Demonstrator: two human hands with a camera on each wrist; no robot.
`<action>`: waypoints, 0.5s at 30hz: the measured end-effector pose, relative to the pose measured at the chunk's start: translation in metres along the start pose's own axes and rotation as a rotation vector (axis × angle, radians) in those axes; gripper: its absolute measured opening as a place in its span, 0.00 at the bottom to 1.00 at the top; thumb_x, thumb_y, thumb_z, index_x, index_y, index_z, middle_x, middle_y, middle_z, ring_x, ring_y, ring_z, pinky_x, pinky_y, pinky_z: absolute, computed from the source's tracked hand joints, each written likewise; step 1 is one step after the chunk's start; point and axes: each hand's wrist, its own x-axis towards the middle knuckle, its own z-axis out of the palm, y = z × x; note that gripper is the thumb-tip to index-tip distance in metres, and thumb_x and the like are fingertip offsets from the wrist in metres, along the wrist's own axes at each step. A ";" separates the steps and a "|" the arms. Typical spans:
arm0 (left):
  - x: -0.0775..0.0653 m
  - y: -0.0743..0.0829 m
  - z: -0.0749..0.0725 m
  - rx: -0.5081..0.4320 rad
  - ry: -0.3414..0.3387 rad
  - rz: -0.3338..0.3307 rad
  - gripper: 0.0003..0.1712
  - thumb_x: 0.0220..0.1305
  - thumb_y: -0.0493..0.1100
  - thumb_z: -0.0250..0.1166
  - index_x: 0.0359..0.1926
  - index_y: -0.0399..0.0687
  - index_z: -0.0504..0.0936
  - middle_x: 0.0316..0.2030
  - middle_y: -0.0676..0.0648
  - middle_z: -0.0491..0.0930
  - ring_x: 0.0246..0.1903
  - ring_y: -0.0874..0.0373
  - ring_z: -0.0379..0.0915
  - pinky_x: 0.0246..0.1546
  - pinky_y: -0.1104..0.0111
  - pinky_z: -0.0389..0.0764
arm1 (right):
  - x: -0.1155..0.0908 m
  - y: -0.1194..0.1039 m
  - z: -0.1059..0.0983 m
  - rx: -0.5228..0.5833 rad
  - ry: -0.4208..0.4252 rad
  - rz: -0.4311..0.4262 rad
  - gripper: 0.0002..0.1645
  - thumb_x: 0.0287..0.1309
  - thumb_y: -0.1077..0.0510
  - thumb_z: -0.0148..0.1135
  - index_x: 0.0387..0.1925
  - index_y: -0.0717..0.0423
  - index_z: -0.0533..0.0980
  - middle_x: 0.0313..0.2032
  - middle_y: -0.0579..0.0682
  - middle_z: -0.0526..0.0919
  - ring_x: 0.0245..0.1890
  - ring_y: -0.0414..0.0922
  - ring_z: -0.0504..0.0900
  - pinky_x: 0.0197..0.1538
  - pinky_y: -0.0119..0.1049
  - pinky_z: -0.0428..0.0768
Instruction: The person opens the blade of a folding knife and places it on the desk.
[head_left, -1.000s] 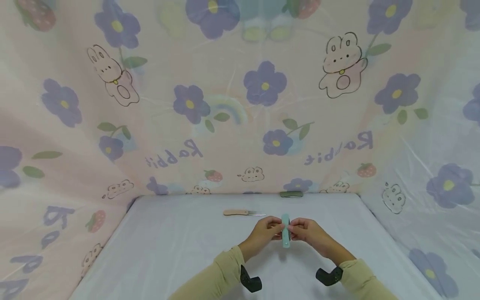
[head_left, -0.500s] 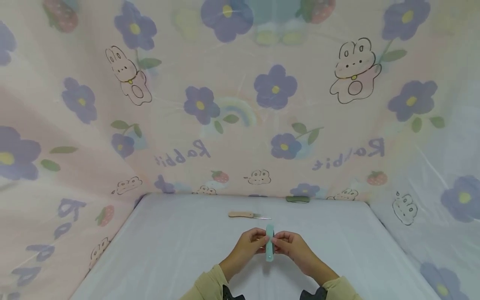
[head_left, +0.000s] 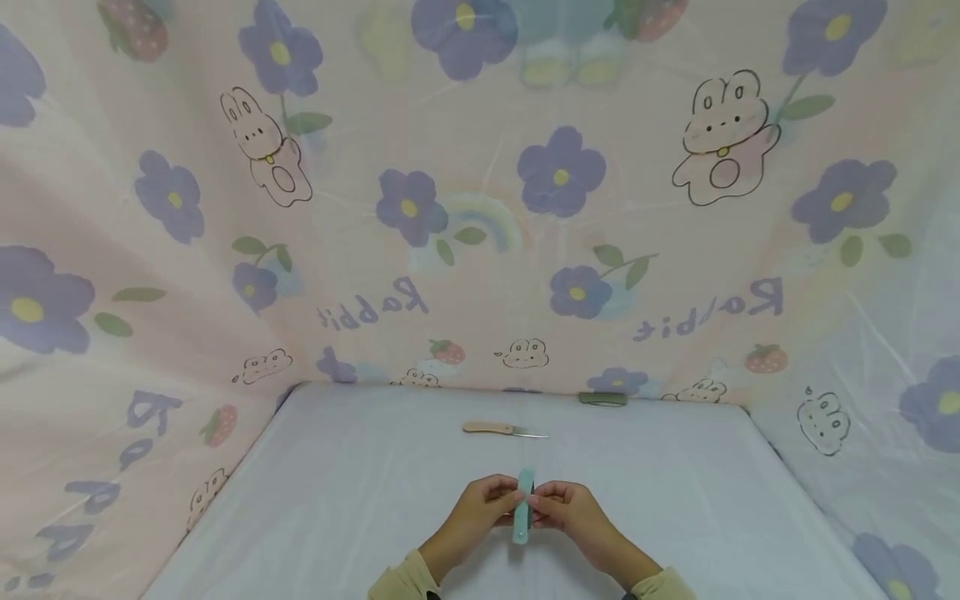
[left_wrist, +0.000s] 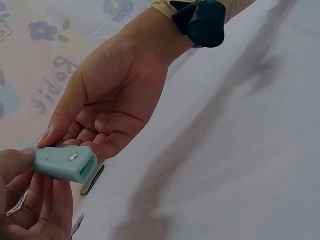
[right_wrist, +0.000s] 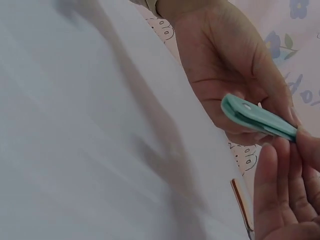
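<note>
Before us, pale fabric walls [head_left: 480, 287] printed with purple flowers [head_left: 562, 171], outlined rabbits [head_left: 724, 142], strawberries [head_left: 447, 352] and "Rabbit" lettering [head_left: 367, 312] enclose the white tabletop [head_left: 337, 475] at the back and both sides, in soft, muted light.

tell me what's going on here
A person is holding what looks like a mint knife over the table, left hand and right hand both pinching it. Whether its blade is partly out is hard to tell. Beyond the hands, a tan knife lies with its blade out, and a green thing lies at the table's back edge.
</note>
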 end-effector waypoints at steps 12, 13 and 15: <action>0.003 -0.003 -0.008 0.004 0.010 -0.014 0.17 0.62 0.43 0.63 0.46 0.34 0.77 0.37 0.45 0.81 0.36 0.57 0.78 0.38 0.65 0.81 | 0.004 0.004 0.007 -0.007 0.075 0.018 0.22 0.56 0.53 0.65 0.40 0.70 0.74 0.32 0.53 0.82 0.33 0.44 0.81 0.41 0.38 0.81; 0.004 -0.003 -0.008 0.007 0.009 -0.009 0.17 0.62 0.43 0.63 0.46 0.34 0.77 0.36 0.45 0.81 0.35 0.57 0.78 0.38 0.65 0.81 | 0.005 0.003 0.007 -0.006 0.076 0.019 0.22 0.56 0.53 0.65 0.40 0.70 0.74 0.32 0.54 0.82 0.33 0.44 0.81 0.41 0.38 0.81; 0.005 -0.003 -0.007 0.005 0.008 -0.008 0.16 0.62 0.42 0.63 0.46 0.34 0.77 0.36 0.45 0.80 0.35 0.57 0.78 0.38 0.64 0.81 | 0.005 0.003 0.007 -0.009 0.075 0.014 0.23 0.56 0.53 0.65 0.41 0.71 0.74 0.32 0.54 0.82 0.33 0.44 0.81 0.41 0.38 0.81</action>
